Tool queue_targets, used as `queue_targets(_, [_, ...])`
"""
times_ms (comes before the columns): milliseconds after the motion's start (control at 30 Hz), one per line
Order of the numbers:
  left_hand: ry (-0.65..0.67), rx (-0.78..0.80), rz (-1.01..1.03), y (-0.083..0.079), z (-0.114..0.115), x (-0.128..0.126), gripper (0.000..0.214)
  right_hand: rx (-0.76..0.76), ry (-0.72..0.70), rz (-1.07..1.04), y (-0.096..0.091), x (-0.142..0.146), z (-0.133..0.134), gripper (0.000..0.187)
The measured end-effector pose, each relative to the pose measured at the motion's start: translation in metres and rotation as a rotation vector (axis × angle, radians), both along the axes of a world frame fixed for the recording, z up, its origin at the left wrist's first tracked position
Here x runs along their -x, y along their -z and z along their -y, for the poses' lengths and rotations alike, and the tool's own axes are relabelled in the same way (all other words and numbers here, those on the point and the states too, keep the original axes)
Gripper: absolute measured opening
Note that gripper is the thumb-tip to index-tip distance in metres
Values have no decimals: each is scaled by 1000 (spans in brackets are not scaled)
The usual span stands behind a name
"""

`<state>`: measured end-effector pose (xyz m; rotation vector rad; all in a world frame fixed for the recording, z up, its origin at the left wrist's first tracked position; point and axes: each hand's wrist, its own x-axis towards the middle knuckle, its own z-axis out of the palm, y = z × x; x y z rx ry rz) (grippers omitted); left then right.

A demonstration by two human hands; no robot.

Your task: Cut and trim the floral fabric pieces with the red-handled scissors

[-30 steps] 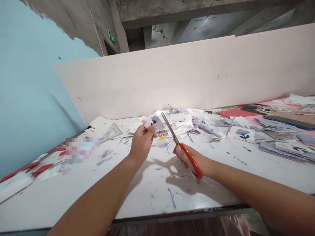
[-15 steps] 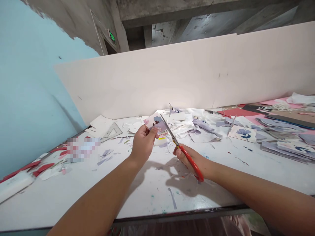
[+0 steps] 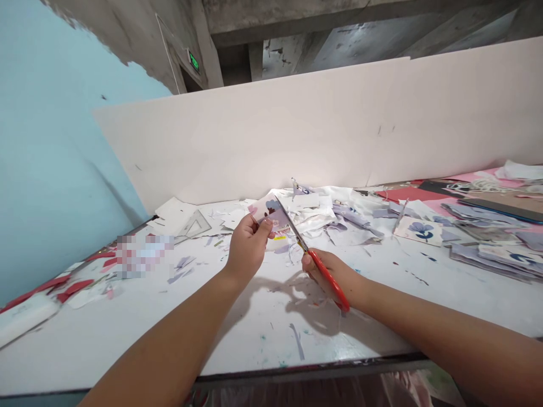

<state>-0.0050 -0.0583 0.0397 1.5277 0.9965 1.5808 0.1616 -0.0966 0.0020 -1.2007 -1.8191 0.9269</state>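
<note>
Between thumb and fingers, my left hand [image 3: 248, 246] pinches a small flower-printed piece of paper or fabric [image 3: 270, 210], pink and lilac with a blue-grey bloom. My right hand [image 3: 328, 274] grips a pair of scissors [image 3: 326, 278] by its red handles. The blades point up and to the left, lying along the right edge of the printed piece. They look nearly together; whether they bite into the piece is hard to see. Both hands are held above the white table [image 3: 263, 333].
Behind my hands is a heap of white and lilac scraps [image 3: 331, 212] against a pale partition [image 3: 297, 135]. A clear set square [image 3: 195, 225] lies left. Cut printed pieces [image 3: 492, 260] are stacked at the right, near a flower-printed card [image 3: 419, 230]. Red scraps [image 3: 76, 290] line the left edge.
Almost nothing has moved. The fingers of my right hand have shifted slightly on the scissors' handles, and the blades appear a little closer together.
</note>
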Motion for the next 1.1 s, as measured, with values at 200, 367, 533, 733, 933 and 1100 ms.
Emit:
queue_targets(200, [38, 8, 19, -2, 1, 0, 22, 172, 31, -56, -1, 0, -3, 35])
queue_targets(367, [60, 20, 41, -2, 0, 0, 22, 247, 67, -110, -2, 3, -2, 31])
queue_targets(533, [68, 29, 58, -3, 0, 0, 21, 297, 66, -182, -1, 5, -4, 32])
queue_targets(733, [78, 41, 63, -4, 1, 1, 20, 232, -26, -179, 1, 2, -5, 41])
queue_targets(933, [112, 66, -38, 1, -1, 0, 20, 75, -89, -171, 3, -2, -3, 50])
queue_targets(1100, [112, 74, -83, 2, 0, 0, 21, 60, -115, -146, 3, -2, -4, 50])
